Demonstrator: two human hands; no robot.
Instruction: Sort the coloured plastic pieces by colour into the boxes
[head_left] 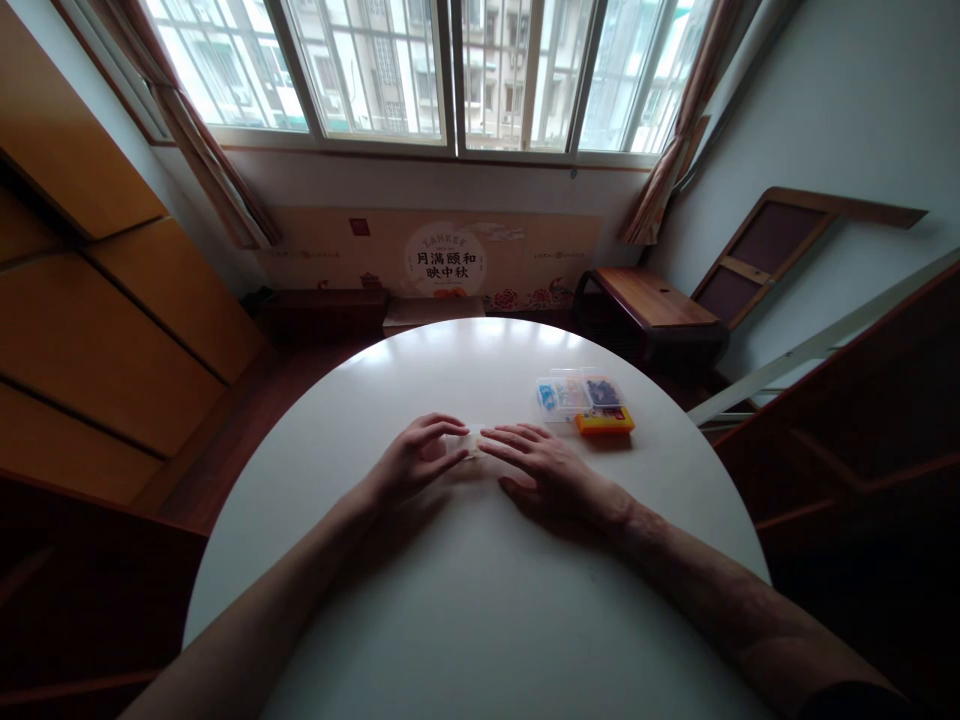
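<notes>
Between my two hands, near the middle of the white round table (pixel 480 600), lies a small clear plastic piece (pixel 472 443) with a pale yellowish spot. The thumb and fingers of my left hand (pixel 416 458) curve around its left end, one on each side. My right hand (pixel 541 462) is palm down with fingers stretched out, their tips at the piece's right end; its thumb is apart, low over the table. What lies under the right fingertips is partly hidden, and the piece is too small to make out clearly.
To the right stands a clear compartment box (pixel 559 395) with blue, pale and dark small pieces. An orange-yellow box (pixel 604 421) sits against its front. Beyond the table are a wooden bench (pixel 660 297), a printed cardboard panel (pixel 525 255) and a window (pixel 450 80).
</notes>
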